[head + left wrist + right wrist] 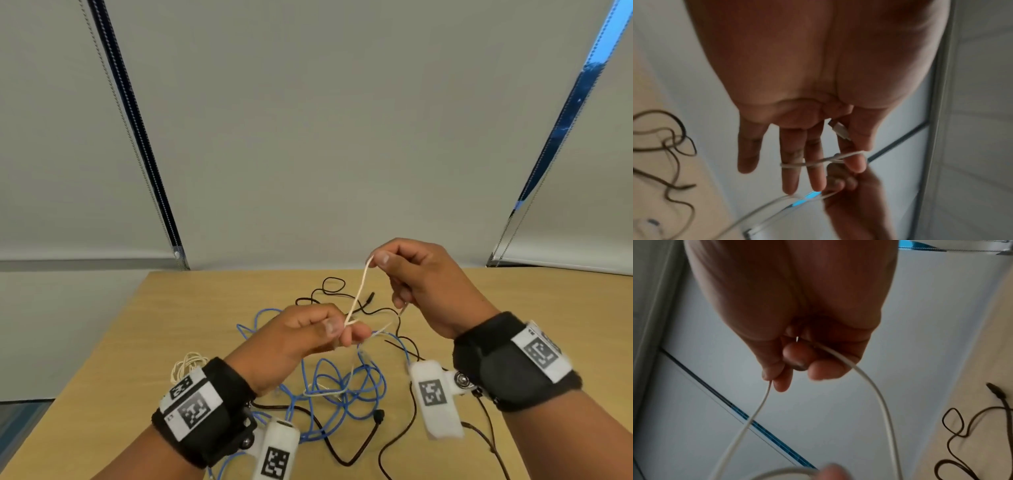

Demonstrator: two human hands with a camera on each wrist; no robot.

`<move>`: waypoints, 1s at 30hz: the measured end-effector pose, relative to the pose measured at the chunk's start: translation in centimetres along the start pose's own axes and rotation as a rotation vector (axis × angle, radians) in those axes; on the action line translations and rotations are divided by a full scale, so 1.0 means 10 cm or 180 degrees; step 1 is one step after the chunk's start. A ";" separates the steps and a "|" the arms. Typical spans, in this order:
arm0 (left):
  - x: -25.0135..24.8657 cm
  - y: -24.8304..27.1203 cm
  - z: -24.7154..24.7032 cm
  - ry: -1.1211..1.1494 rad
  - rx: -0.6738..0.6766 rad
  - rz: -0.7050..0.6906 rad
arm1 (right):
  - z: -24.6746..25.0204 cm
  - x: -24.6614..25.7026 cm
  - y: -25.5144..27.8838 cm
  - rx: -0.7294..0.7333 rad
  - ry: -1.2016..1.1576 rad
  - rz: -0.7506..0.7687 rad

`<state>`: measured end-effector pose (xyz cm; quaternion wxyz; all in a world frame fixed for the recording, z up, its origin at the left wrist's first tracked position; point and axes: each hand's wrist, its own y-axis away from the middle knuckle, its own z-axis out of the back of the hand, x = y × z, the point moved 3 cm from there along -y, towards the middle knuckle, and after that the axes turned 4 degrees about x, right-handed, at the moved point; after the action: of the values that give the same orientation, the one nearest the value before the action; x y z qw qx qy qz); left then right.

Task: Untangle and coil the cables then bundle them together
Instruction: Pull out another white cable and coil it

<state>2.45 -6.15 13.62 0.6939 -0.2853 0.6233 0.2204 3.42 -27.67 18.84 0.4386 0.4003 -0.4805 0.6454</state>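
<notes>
Above the table my left hand (337, 330) and right hand (378, 262) stretch a thin white cable (357, 297) between them. The left wrist view shows that cable wound (795, 164) round my middle fingers, with its white connector (840, 131) pinched under the thumb. My right hand (777, 381) is higher and further back; it pinches the cable between thumb and forefinger, and a second strand (859, 372) runs out through its curled fingers. Under both hands a blue cable (342, 380) and a black cable (330, 291) lie tangled on the wooden table (191, 308).
A small bunch of white cable (186, 365) lies on the table behind my left wrist. More black cable loops (346, 455) run toward the near edge, with a black plug (378, 416) among them. Grey window blinds (308, 120) rise behind the table's far edge.
</notes>
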 end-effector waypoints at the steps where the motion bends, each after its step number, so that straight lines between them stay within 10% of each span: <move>1: -0.06 0.02 0.00 0.0365 0.0050 -0.0114 | 0.01 -0.04 -0.01 -0.0083 -0.0090 -0.0055; 10: -0.27 -0.08 0.25 0.1979 -0.0921 -0.1103 | -0.53 -0.63 0.27 0.0489 -0.0593 -0.0708; 15: -0.23 -0.08 0.50 -0.0296 -0.2044 -0.0852 | -0.85 -0.61 0.47 0.1220 -0.0629 -0.0687; 17: -0.10 -0.06 0.53 -0.1333 -0.1761 -0.0284 | -0.79 -0.45 0.42 0.1121 -0.0507 -0.0536; 23: 0.12 0.00 0.28 -0.1395 -0.0763 0.0163 | -0.37 -0.10 0.07 0.0523 -0.0042 -0.0132; 30: -0.17 0.09 0.18 0.0599 -0.0061 -0.0616 | -0.32 -0.08 -0.12 0.0377 -0.0489 0.0007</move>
<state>3.02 -4.19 15.29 0.6477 -0.3701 0.6530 0.1306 4.47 -24.48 17.72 0.3753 0.4734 -0.4741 0.6405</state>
